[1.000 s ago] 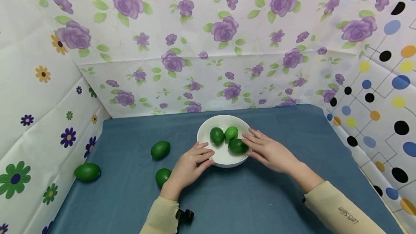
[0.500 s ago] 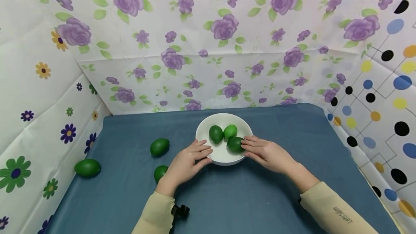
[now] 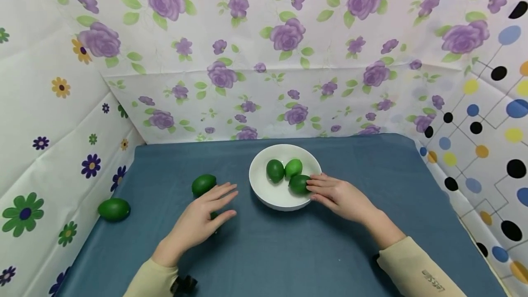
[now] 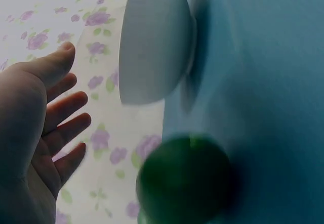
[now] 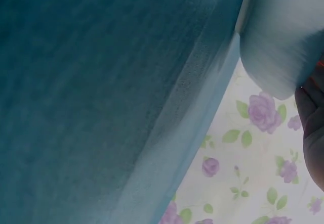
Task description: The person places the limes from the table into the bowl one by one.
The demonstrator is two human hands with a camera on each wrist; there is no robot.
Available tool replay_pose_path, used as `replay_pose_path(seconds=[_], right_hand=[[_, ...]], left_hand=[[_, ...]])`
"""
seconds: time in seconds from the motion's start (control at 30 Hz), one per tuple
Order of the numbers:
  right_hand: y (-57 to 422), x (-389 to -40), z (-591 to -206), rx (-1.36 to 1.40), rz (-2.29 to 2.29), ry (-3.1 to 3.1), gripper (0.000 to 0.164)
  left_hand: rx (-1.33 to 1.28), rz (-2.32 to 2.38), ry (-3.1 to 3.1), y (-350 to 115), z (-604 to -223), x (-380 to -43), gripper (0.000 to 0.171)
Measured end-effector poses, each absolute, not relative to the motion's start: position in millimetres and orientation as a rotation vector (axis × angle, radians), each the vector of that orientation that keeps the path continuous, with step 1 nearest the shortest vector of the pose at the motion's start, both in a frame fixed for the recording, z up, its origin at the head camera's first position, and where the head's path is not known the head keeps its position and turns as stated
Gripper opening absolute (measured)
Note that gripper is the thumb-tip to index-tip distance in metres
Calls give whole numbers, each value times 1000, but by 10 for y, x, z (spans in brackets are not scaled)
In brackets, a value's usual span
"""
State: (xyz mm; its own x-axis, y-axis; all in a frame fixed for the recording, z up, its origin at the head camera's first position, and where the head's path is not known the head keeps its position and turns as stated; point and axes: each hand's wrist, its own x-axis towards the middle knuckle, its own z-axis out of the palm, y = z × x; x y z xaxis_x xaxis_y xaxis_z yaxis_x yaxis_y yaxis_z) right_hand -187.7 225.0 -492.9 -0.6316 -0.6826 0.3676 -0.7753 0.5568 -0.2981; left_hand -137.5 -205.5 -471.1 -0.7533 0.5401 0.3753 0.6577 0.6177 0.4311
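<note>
A white bowl (image 3: 264,191) stands on the blue cloth, holding three green lime-like fruits: two darker ones (image 3: 275,171) and a lighter one (image 3: 294,167). My right hand (image 3: 340,196) rests at the bowl's right rim, fingers extended over the edge against the nearest dark fruit (image 3: 299,184). In the right wrist view, part of that hand (image 5: 314,128) touches the bowl's outer wall (image 5: 278,37). My left hand (image 3: 202,217), fingers spread and holding nothing, is left of the bowl. It mostly hides one fruit (image 3: 213,216) beneath it; another fruit (image 3: 203,185) lies just beyond its fingers.
Another green fruit (image 3: 114,209) lies at the cloth's left side, near the daisy-print wall (image 3: 74,178). A rose-print sheet (image 3: 255,86) closes off the back, and a dotted sheet (image 3: 474,150) stands on the right. Blue cloth (image 3: 288,255) covers the surface in front.
My left hand has left the bowl's rim and moved left, over the loose fruits. The right hand stays at the bowl's right rim, and the bowl has barely shifted.
</note>
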Motion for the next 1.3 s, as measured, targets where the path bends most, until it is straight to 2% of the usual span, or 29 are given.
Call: replay_pose_path(seconds=[0.23,0.43,1.3], right_hand=[[2234,-1871,-4897,1211,671,-2613,37],[2233,-1878,-4896,1202,666,-2638,37],[2225,-1866,-4904,1174,740,-2665,38]], left_hand=[[-867,-728,-2727,-2387,-4798,-1153,56],[-795,-709,-2833,-2461,-4888,-1033,66],[-726,-738,-3020,-2512,-4928,-1058,69]])
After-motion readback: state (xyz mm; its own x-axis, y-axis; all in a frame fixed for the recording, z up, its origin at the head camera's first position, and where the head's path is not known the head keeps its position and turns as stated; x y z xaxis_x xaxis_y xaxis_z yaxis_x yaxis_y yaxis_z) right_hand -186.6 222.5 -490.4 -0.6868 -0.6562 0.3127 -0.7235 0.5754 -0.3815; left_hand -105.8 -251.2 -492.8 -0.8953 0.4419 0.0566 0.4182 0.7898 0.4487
